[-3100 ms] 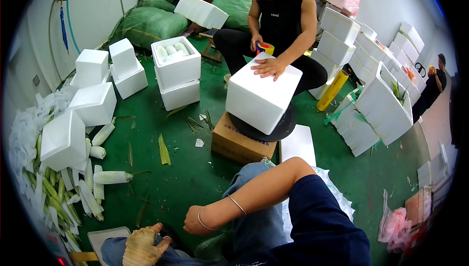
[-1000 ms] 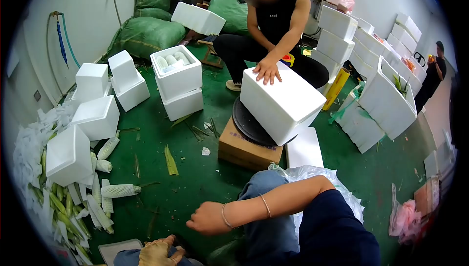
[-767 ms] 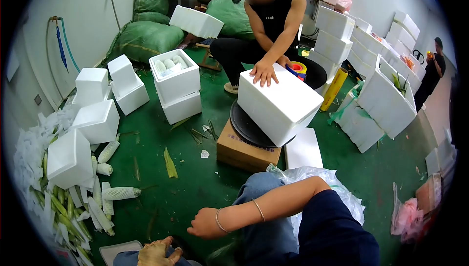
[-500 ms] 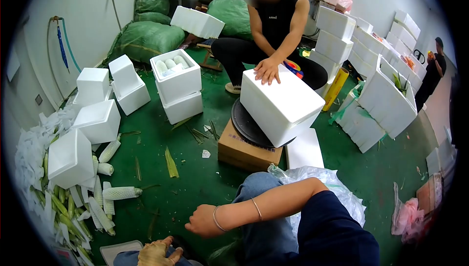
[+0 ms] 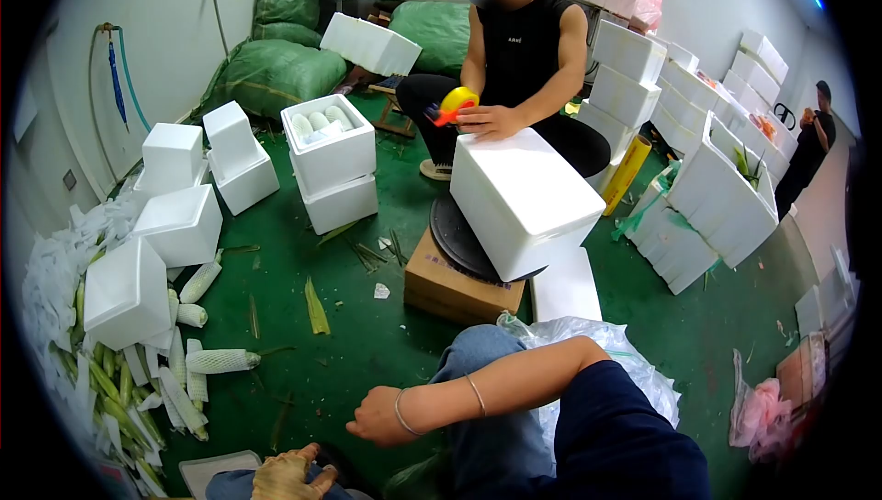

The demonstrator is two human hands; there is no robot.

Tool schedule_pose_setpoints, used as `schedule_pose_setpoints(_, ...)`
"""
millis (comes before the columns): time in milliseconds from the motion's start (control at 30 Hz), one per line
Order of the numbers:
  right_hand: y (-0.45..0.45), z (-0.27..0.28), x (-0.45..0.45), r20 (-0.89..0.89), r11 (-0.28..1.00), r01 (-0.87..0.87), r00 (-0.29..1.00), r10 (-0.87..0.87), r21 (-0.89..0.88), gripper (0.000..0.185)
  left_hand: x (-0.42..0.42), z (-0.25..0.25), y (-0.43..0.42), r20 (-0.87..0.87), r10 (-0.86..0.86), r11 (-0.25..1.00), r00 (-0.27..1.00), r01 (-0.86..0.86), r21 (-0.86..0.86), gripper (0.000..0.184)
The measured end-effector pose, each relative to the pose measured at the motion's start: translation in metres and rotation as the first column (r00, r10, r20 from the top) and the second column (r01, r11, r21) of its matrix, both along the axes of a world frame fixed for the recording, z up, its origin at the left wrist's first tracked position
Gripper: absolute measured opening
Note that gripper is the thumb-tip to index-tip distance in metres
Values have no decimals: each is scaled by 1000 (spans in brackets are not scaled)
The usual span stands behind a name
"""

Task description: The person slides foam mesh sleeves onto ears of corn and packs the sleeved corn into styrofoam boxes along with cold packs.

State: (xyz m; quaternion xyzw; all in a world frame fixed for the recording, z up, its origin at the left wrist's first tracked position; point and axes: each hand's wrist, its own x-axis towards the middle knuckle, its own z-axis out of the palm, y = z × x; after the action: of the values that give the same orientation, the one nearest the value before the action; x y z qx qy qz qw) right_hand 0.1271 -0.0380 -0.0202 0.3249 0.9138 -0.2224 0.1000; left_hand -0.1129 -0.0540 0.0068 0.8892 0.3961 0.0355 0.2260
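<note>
My right hand (image 5: 377, 415), with two thin bracelets on the forearm, hangs over my bent knee (image 5: 487, 348). Its fingers are curled closed, and nothing shows in them. Low in the view, my left hand (image 5: 287, 475), seemingly in a pale yellowish glove, rests on my other leg with thumb and forefinger apart. Across from me, a co-worker's hand (image 5: 493, 121) lies on a closed white foam box (image 5: 528, 183), while the person's other hand is by a red and yellow tape dispenser (image 5: 457, 105). The box sits tilted on a black round turntable (image 5: 450, 235) over a cardboard carton (image 5: 450, 284).
At left, peeled corn (image 5: 223, 361) and husked cobs lie beside foam boxes (image 5: 127, 293). An open foam box (image 5: 329, 132) holds wrapped corn. Clear plastic bags (image 5: 634, 357) lie by my knee. Stacked boxes (image 5: 726, 197) stand right; green sacks (image 5: 276, 77) are behind.
The co-worker has raised the tape dispenser from beside the box to above its near-left corner, one hand still on the lid. My hands stay in place; the view has shifted slightly.
</note>
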Motion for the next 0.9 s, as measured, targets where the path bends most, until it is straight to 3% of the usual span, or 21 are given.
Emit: schedule_pose_setpoints(900,-6,-1,-3,45,999,-40,998,40,4,25,-3,0,-2,-5,-14,1000,1000,14,17,40)
